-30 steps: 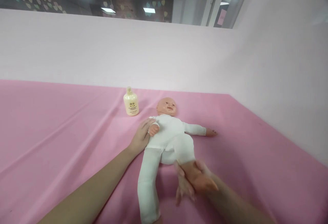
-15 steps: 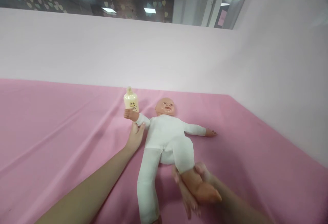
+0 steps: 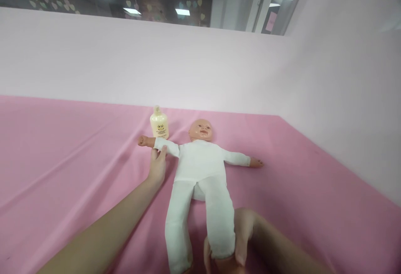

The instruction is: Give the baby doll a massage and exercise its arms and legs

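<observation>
A: What's different from a second ago?

B: The doll (image 3: 200,169) now lies flat on its back at the centre of the frame. Its arm on the left side of the picture, which was folded over the chest, is stretched out toward the bottle (image 3: 159,122). Its leg on the right, bent up before, is now straight down toward the bottom edge.

A: So what does that tell you?

B: I'd judge the limbs are being laid out one by one; both arms and both legs now look extended.

A: Left hand?

B: The left hand (image 3: 157,163) sits left of centre, fingers loosely curled around the doll's sleeve near the wrist, thumb on top. A light hold, not a clench.

A: And the right hand?

B: The right hand (image 3: 239,236) is at the bottom of the frame, wrapped around the doll's lower leg and ankle, fingers closed round it. The foot is cut off by the frame edge.

A: Anything else around?

B: The pink cloth (image 3: 62,161) under everything and the pale wall (image 3: 188,65) behind.
</observation>
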A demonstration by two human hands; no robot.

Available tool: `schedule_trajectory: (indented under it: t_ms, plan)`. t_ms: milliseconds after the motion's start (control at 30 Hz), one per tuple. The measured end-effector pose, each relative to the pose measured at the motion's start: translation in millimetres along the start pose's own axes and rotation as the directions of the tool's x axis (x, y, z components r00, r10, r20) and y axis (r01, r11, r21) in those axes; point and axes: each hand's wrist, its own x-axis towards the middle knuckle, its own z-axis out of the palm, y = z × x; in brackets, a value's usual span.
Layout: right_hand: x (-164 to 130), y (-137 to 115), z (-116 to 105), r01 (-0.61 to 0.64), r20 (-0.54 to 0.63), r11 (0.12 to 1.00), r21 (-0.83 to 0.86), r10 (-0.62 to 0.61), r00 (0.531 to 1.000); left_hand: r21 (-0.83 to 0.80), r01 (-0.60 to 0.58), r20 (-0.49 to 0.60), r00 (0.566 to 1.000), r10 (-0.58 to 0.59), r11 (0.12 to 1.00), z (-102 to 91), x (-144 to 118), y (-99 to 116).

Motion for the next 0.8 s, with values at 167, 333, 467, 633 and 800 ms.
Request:
schedule_trajectory:
  t_ms: [167, 333, 467, 633, 800]
  plan:
    - [-3.2, 2.2, 0.3, 0.494, 0.221, 0.799, 0.344, -0.580, 0.784, 0.292, -0.322, 0.231, 0.937, 0.260, 0.901, 6.7, -8.3, 10.3]
    - [-8.4, -19.0, 11.7, 0.773, -0.627, 0.585, 0.245, -0.513, 0.587, 0.332, -0.506, 0.610, 0.759, 0.228, 0.796, 6.9, -11.0, 7.2]
    - [-10.6, -22.6, 12.4, 0.761, -0.765, 0.610, 0.221, -0.375, 0.523, 0.326, -0.485, 0.632, 0.750, 0.195, 0.812, 5.2, -9.4, 7.8]
    - [-5.7, -23.6, 15.0, 0.760, -0.753, 0.616, 0.208, -0.396, 0.526, 0.286, -0.427, 0.576, 0.792, 0.203, 0.858, 4.8, -10.3, 9.1]
    - [-1.7, -28.1, 22.6, 0.795, -0.684, 0.582, 0.168, -0.512, 0.519, 0.264, -0.192, 0.436, 0.898, 0.061, 0.945, 5.6, -6.2, 0.8]
